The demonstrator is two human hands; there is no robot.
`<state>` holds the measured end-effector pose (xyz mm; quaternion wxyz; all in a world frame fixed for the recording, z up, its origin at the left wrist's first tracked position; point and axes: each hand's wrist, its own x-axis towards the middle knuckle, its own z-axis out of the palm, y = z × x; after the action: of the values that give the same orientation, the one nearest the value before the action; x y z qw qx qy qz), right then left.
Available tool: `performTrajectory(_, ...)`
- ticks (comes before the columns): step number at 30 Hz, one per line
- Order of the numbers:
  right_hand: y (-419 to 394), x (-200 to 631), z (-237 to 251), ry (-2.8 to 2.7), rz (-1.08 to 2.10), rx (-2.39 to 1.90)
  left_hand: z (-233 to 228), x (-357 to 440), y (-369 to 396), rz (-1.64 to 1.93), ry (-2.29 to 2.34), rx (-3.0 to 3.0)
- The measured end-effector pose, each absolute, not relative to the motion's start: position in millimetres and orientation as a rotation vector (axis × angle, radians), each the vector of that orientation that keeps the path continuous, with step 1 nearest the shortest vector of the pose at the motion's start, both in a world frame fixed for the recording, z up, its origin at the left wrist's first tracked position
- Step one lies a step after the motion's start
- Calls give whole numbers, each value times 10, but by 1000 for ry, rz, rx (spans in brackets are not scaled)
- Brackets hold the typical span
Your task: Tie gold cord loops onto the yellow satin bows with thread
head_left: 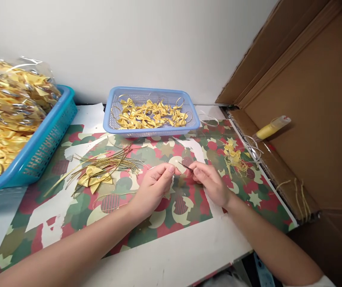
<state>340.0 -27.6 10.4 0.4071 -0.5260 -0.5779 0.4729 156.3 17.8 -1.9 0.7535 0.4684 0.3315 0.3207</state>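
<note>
Over the middle of the table, my left hand (159, 179) is closed in a pinch, thumb against fingers. What it holds is too small to make out. A thin gold cord (114, 195) loops out on the table and runs behind that wrist. Just to the right, my right hand (208, 179) grips a slim dark pointed tool, like tweezers (185, 166), its tip directed at the left fingertips. Left of my hands lies a loose bundle of gold cords (108, 161), with yellow ribbon bows (95, 179) at its near side.
A blue basket (151, 130) of yellow bows stands at the back. Another blue basket (51, 137), heaped with bagged bows, is at left. Bows and tangled yellow thread (235, 157) lie at right, by a yellow-filled tube (271, 128) and a cardboard wall (308, 119).
</note>
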Motion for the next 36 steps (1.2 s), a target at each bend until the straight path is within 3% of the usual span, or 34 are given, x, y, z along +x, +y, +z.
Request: performTrajectory(36, -267, 3342, 30, -1259, 1162, -1356, -32, 1552, 173, 589, 780, 1146)
